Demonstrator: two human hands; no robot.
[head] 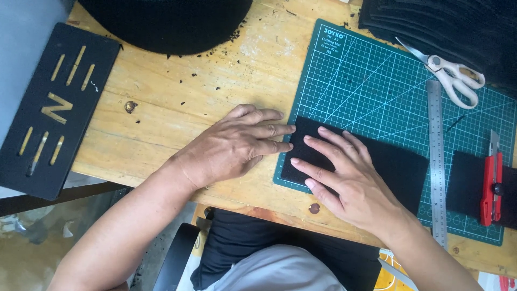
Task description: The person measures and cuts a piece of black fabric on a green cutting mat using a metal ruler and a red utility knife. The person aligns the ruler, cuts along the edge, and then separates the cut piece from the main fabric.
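Both hands lie flat and open, gripping nothing: the right hand [344, 180] presses its spread fingers down on the black foam sheet [398, 170], while the left hand [237, 144] rests on the bare wood with its fingertips meeting the sheet's left edge. That sheet sits at the near left corner of the green cutting mat [377, 81], squared roughly to the grid. To do this well, the person wants even pressure through the flat palm and the sheet's edge kept true to a printed line, so it cannot creep. Just right of the sheet lies the steel ruler [437, 161], then the red utility knife [492, 186] on a smaller black piece. Scissors [452, 78] rest at the mat's far right corner, well apart.
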